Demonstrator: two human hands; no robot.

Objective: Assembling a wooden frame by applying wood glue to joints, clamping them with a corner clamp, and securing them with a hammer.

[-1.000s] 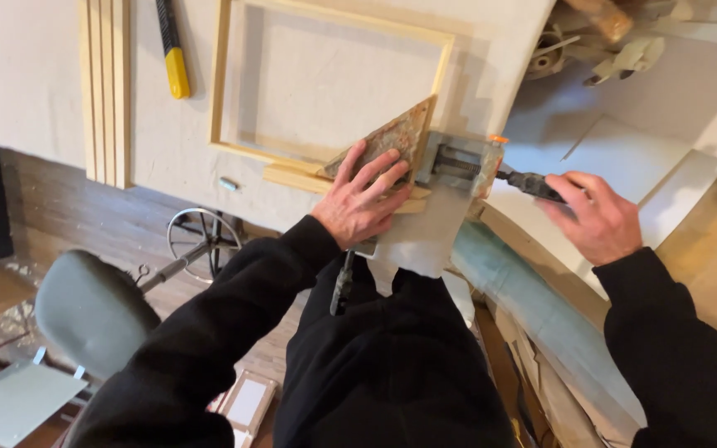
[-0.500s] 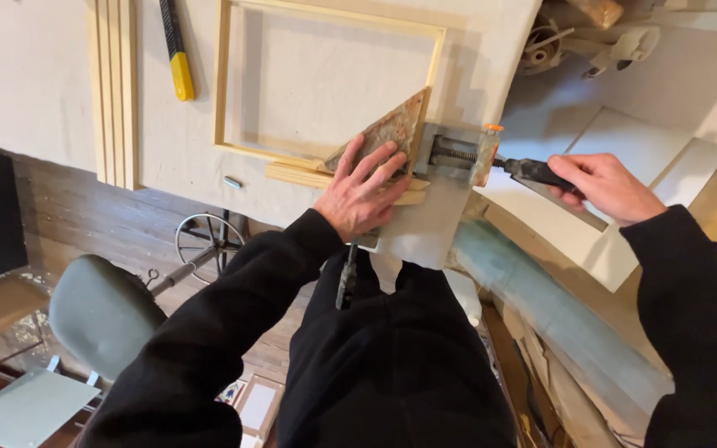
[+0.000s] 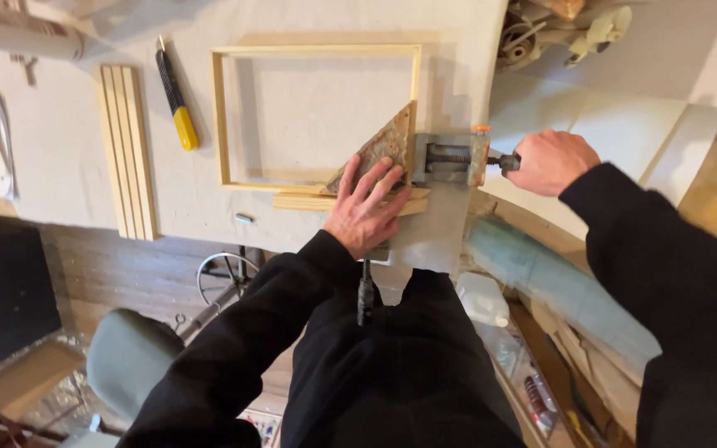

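A light wooden frame (image 3: 226,116) lies flat on the pale tabletop (image 3: 60,158). Its near right corner sits in a metal corner clamp (image 3: 446,158) with a worn triangular plate (image 3: 383,149). My left hand (image 3: 367,207) presses flat on that triangular plate and the frame's corner, fingers spread. My right hand (image 3: 549,162) is closed around the clamp's dark screw handle (image 3: 508,162) at the table's right edge. A second clamp handle (image 3: 365,290) hangs down below the table edge in front of me.
Several loose wooden strips (image 3: 126,149) lie left of the frame, beside a utility knife (image 3: 176,95) with a yellow end. A rolled sheet (image 3: 558,282) and a white plastic jug (image 3: 483,299) sit below right. A grey chair (image 3: 126,357) stands lower left.
My right hand has shifted its grip along the clamp's screw handle and now wraps it closer to the clamp. My left hand stays pressed on the triangular plate.
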